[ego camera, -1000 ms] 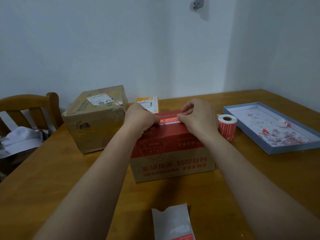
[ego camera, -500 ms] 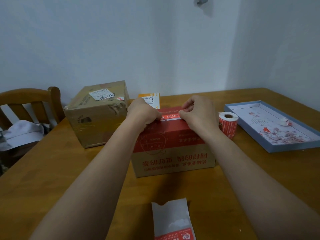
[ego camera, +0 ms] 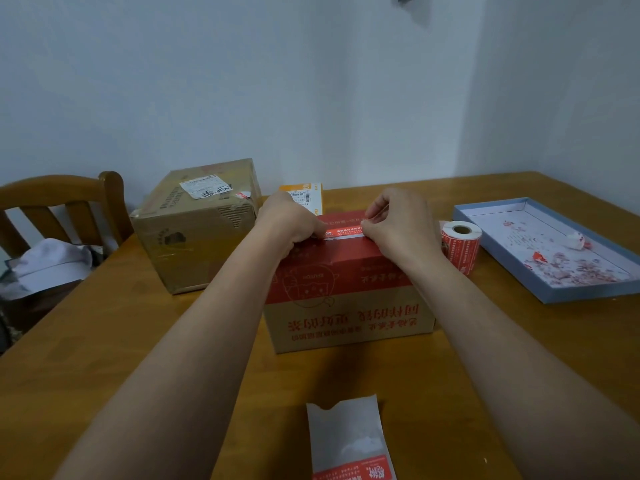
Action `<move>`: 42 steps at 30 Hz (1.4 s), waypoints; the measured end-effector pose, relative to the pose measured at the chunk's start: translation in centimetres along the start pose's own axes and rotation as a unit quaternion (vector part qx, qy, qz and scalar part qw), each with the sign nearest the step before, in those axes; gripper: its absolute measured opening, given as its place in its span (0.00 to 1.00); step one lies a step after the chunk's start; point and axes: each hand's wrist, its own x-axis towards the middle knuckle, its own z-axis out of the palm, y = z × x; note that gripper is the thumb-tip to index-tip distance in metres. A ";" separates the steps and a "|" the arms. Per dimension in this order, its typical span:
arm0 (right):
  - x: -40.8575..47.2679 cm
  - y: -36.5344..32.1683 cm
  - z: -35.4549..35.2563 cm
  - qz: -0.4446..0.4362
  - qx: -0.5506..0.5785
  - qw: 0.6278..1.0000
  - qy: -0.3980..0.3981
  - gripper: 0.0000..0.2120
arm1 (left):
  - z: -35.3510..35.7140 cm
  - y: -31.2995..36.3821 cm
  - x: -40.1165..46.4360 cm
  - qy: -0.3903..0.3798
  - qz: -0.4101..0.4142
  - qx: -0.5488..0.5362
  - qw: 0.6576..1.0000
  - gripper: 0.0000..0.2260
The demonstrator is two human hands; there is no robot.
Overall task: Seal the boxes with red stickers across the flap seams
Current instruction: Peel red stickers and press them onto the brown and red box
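Observation:
A red-and-tan printed box (ego camera: 346,299) stands in the middle of the wooden table. Across its top lies a red sticker (ego camera: 344,232) with a white edge. My left hand (ego camera: 289,221) pinches the sticker's left end with curled fingers. My right hand (ego camera: 398,220) pinches its right end the same way. Both hands rest on the box top, and the sticker's ends are hidden under the fingers. A roll of red stickers (ego camera: 460,245) stands just right of the box.
A taped brown carton (ego camera: 197,226) sits at the left, a small orange-and-white box (ego camera: 304,195) behind my left hand. A shallow blue tray (ego camera: 554,251) with paper scraps lies at the right. A backing strip (ego camera: 349,441) lies near me. A wooden chair (ego camera: 62,206) stands at the left.
The view has tilted slightly. Both hands stay at the sticker's ends on the box top, and the sticker seems to lie a little lower on the red surface.

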 end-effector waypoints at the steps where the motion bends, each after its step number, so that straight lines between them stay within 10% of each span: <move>1: 0.0 0.0 0.0 0.001 -0.002 1.000 -0.003 0.14 | 0.0 0.0 0.0 0.000 0.002 0.005 1.000 0.23; 20: 1.0 0.2 0.3 0.068 0.022 0.996 -0.045 0.09 | -0.8 -0.1 0.0 -0.031 -0.028 -0.022 0.999 0.22; 29: 1.5 -0.3 -0.1 0.086 0.026 0.993 -0.077 0.13 | -0.7 0.4 -0.5 -0.049 -0.024 -0.008 0.998 0.05; 42: 0.9 0.2 0.5 -0.040 -0.010 0.998 -0.050 0.20 | 1.0 -1.8 -2.6 0.098 0.205 0.070 0.971 0.05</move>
